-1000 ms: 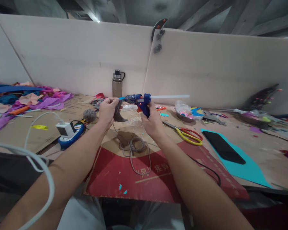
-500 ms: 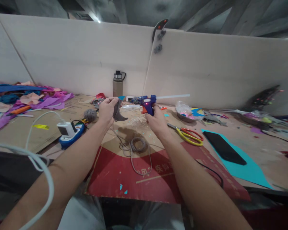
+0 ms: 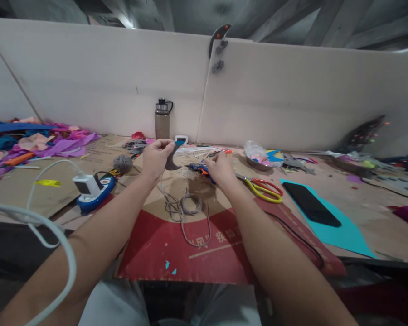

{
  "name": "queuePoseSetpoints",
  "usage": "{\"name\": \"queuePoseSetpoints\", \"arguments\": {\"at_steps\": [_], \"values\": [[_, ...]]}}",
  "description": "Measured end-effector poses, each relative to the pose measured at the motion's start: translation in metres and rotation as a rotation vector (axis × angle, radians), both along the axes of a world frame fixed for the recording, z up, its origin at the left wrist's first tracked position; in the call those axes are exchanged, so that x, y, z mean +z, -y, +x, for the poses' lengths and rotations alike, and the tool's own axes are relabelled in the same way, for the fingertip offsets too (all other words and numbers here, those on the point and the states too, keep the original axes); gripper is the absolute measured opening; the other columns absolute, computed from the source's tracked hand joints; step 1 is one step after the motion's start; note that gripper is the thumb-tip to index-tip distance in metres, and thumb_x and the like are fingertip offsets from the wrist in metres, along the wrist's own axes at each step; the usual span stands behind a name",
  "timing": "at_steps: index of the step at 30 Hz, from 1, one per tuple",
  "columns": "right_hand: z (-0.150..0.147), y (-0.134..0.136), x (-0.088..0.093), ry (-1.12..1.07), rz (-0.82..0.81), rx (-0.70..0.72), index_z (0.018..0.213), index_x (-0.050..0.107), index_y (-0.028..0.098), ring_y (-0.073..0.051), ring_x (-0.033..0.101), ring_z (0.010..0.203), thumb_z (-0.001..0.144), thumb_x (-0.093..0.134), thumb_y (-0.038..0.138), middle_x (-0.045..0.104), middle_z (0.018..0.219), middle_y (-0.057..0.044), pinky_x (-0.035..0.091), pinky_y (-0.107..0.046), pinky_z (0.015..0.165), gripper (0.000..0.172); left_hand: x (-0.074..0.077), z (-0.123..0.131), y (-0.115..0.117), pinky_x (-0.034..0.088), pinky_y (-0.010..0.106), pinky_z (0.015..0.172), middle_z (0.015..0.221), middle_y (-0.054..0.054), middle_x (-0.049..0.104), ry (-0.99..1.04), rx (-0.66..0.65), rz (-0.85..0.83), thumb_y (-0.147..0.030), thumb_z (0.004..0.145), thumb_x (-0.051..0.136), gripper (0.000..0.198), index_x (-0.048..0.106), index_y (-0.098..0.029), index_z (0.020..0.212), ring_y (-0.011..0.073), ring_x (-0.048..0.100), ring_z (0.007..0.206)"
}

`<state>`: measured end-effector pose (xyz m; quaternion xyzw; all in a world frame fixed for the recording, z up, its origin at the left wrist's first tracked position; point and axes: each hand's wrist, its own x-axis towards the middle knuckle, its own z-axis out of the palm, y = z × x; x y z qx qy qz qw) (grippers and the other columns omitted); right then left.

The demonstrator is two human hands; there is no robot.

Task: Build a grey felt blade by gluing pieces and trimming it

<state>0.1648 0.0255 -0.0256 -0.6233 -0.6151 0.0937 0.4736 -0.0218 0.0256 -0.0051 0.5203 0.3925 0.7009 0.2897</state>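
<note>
Left hand [image 3: 157, 157] is up off the cardboard mat [image 3: 224, 253], thumb and fingers pinched shut on a dark grey curved felt piece [image 3: 172, 161].
- The piece sits mid-bench, just left of the right hand [image 3: 220, 169] and above the loose grey cord [image 3: 185, 206].
- Long axis is roughly upright. The top is under the fingers, and the lower tip sweeps right toward the right hand.
- My read on handling: light, soft, floppy, not fragile. It will bend if held by a tip, so the wide upper end where it's pinched now looks like the right hold. If there's glue on it, it will be tacky; I can't see any.

The right hand is down on the mat, laid over a blue glue gun [image 3: 196, 167]. Only the nose end shows, pointing left toward the felt. I can't tell if the fingers are clamped on it or just resting.

Nearby: scissors [image 3: 263, 188] just right of that hand, phone [image 3: 310, 204] on a teal sheet [image 3: 347, 233], bottle [image 3: 161, 119] at the back wall, yarn ball [image 3: 122, 163], power strip [image 3: 94, 192].
</note>
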Motion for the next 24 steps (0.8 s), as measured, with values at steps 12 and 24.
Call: {"name": "queuePoseSetpoints", "arguments": {"at_steps": [12,24], "values": [[-0.046,0.017,0.013,-0.2,0.146,0.368,0.067,0.056,0.018,-0.012,0.05,0.061,0.078,0.056,0.028,0.058,0.064,0.001,0.038,-0.027,0.063,0.015,0.0,0.023,0.015,0.04,0.021,0.057,0.067,0.0,0.064,-0.075,-0.076,-0.018,-0.031,0.068,0.069,0.015,0.07,-0.016,0.073,0.0095,0.052,0.058],[-0.048,0.018,0.011,-0.571,0.144,0.448,0.077,0.046,0.021,-0.009,0.052,0.062,0.078,0.05,0.024,0.053,0.07,0.004,0.044,-0.024,0.062,0.006,-0.004,0.021,0.01,0.043,0.02,0.06,0.072,0.0,0.066,0.069,-0.183,-0.104,-0.033,0.064,0.074,0.02,0.07,-0.017,0.075,0.0086,0.054,0.061]]}}
